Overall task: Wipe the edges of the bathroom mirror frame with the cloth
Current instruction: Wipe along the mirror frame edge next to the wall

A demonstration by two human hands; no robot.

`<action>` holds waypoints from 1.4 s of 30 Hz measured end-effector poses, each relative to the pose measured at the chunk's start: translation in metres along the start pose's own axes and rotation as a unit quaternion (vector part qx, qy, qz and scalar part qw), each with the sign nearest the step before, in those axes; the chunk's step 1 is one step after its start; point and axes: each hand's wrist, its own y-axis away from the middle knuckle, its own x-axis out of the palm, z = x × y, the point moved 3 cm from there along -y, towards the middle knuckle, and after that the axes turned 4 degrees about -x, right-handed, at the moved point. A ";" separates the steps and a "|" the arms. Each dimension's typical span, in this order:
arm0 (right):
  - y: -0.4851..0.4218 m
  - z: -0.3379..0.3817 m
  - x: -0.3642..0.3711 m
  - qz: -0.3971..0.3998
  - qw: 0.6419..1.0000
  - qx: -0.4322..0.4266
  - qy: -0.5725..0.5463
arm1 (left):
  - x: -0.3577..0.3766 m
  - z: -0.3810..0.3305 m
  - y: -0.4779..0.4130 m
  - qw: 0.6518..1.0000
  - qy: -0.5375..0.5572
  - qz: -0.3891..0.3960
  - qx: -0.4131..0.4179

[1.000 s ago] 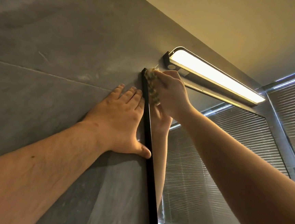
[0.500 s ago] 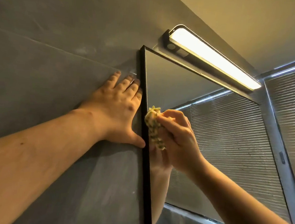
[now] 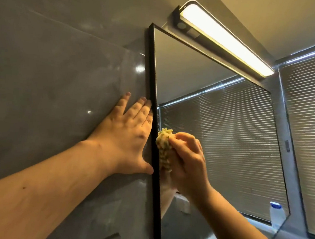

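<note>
Your right hand (image 3: pixel 187 164) has a clenched grip on the cloth (image 3: pixel 164 150), bunched against the frame (image 3: pixel 154 157) edge. Left hand (image 3: pixel 126 135) released, flat on wall (image 3: pixel 61 73), touching frame.

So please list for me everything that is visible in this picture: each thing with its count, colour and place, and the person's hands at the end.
black thin mirror frame: one, black, runs up the left edge and along the top of the mirror.
mirror glass: one, reflects slatted blinds, right of the frame.
yellow-green knobbly cloth: one, against the glass right beside the frame's left edge.
long lit wall lamp: one, warm white glow, above the mirror.
grey glossy wall tiles: grey, left of the mirror.
grey slatted window blind: one, far right.
clear plastic bottle with blue cap: one, lower right.
left hand: flat on the wall, beside the frame.
right hand: its grip is closed round the cloth.
</note>
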 end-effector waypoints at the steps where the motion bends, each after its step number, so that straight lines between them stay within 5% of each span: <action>1: -0.008 -0.001 0.002 -0.016 1.000 0.017 -0.002 | 0.002 -0.004 0.004 1.000 0.000 0.001 -0.002; 6: 0.007 0.003 0.004 -0.040 0.998 0.040 0.001 | 0.013 -0.017 0.018 1.000 0.002 -0.004 -0.005; 15: 0.111 0.031 -0.027 0.068 0.997 -0.010 0.027 | 0.019 -0.028 0.027 0.999 0.000 -0.035 -0.014; 28: 0.066 0.027 -0.014 0.017 0.996 0.071 0.047 | 0.029 -0.044 0.043 0.999 0.001 -0.050 -0.015; 42: 0.203 0.067 -0.042 0.102 0.982 0.153 0.032 | 0.041 -0.071 0.071 0.999 0.013 -0.044 -0.009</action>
